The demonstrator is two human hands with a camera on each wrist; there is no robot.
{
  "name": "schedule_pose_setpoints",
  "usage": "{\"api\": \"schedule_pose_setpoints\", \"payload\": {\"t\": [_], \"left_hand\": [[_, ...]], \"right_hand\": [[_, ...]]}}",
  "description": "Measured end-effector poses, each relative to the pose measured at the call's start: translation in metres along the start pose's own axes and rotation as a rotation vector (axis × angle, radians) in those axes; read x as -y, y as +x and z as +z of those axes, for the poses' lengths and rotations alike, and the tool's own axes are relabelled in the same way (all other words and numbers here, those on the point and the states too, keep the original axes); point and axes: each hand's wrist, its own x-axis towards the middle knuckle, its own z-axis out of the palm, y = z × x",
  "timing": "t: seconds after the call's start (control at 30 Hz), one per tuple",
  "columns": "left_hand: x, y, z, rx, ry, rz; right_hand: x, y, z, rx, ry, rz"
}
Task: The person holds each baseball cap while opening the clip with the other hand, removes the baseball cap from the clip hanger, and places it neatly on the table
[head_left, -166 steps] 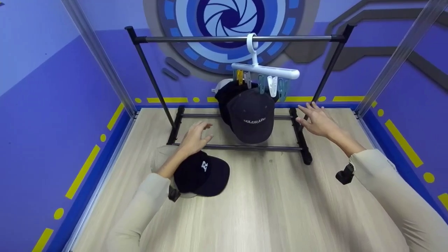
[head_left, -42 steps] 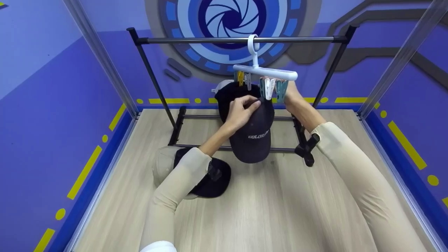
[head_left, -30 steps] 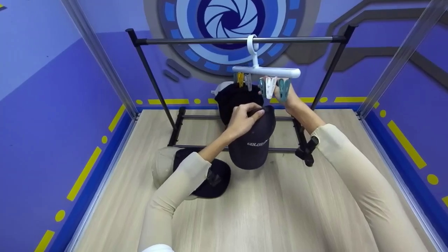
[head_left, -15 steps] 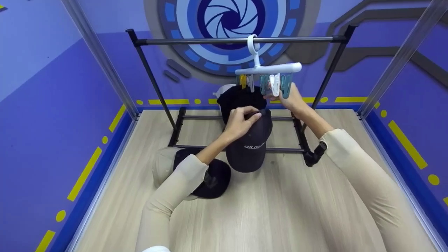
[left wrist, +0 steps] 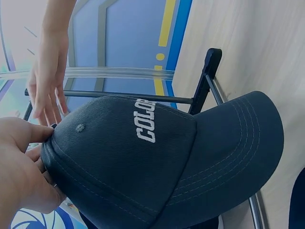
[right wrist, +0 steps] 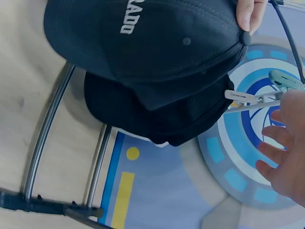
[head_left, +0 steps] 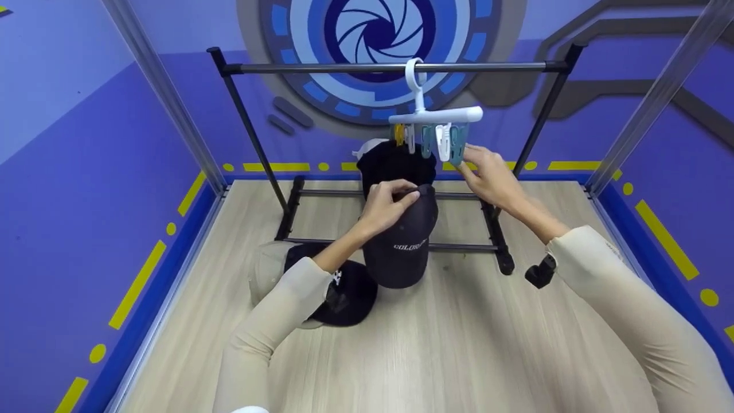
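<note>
Below the hanger (head_left: 436, 116): dark cap (head_left: 398, 261), likely light, soft, best held where left hand (head_left: 384, 209) pinches its top; right hand (head_left: 494, 179) loosely spread.

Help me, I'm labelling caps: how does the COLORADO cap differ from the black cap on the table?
The left hand holds the COLORADO cap; the black cap lies on the table. The COLORADO cap looks dark grey; the black cap, darker. The COLORADO cap bears a white word; the black cap, a white mark partly hidden. Both have curved brims.
</note>
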Motion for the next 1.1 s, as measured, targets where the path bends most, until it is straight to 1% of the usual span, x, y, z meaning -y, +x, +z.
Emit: {"api": "schedule_pose_setpoints", "payload": {"t": [0.07,0.17,0.33,0.5,0.73,0.87,0.97,1.1], "left_hand": [[0.001,-0.001,-0.001,-0.009,0.013,0.003],[0.003,-0.002,-0.004,-0.029,0.038,0.008],[0.007,-0.006,-0.009,-0.033,0.058,0.009],[0.015,-0.011,-0.014,-0.032,0.064,-0.022],[0.027,-0.028,-0.022,-0.065,0.081,-0.126],[0.03,-0.034,-0.023,-0.06,0.075,-0.194],[0.031,-0.039,-0.023,-0.055,0.093,-0.268],[0.032,-0.043,-0.024,-0.048,0.12,-0.388]], "right_hand": [[-0.002,-0.004,-0.002,0.013,-0.026,-0.023],[-0.004,-0.009,-0.005,0.021,-0.05,-0.025],[-0.008,-0.02,-0.01,0.049,-0.093,0.034],[-0.01,-0.03,-0.014,0.089,-0.135,0.076],[-0.015,-0.036,-0.005,0.185,-0.151,0.103],[-0.019,-0.041,-0.004,0.193,-0.155,0.12],[-0.021,-0.047,-0.007,0.185,-0.159,0.126],[-0.025,-0.056,-0.013,0.177,-0.161,0.129]]}}
